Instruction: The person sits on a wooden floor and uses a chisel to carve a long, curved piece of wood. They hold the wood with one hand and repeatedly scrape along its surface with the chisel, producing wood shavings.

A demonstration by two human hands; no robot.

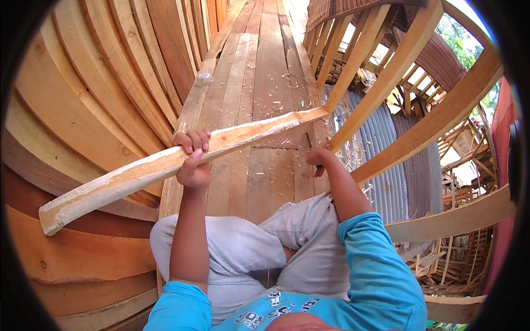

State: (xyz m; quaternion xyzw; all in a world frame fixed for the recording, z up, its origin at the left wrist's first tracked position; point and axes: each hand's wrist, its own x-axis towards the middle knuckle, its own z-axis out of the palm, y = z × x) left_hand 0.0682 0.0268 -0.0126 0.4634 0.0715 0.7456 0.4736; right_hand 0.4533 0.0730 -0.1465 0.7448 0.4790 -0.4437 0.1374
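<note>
My left hand [193, 160] is wrapped round a long, rough-hewn piece of wood [237, 135] with pale, whitish edges and a tan face. The wood slants across in front of me, its thick end low at the left and its thin end at the railing on the right. My right hand [319, 159] hangs low by the right edge of the floor, wrist bent and fingers curled. A short dark strip [308, 139] shows just beyond it; whether the hand holds it is unclear. My crossed legs [232, 237] in grey trousers are close beneath both arms.
Wood chips [270, 106] are scattered over the plank floor [232, 88]. A small clear container [204, 79] sits at its left edge. Curved boards [83, 110] rise along the left. Slanting railing posts [381, 88] line the right, with corrugated metal sheets [381, 154] lower down beyond them.
</note>
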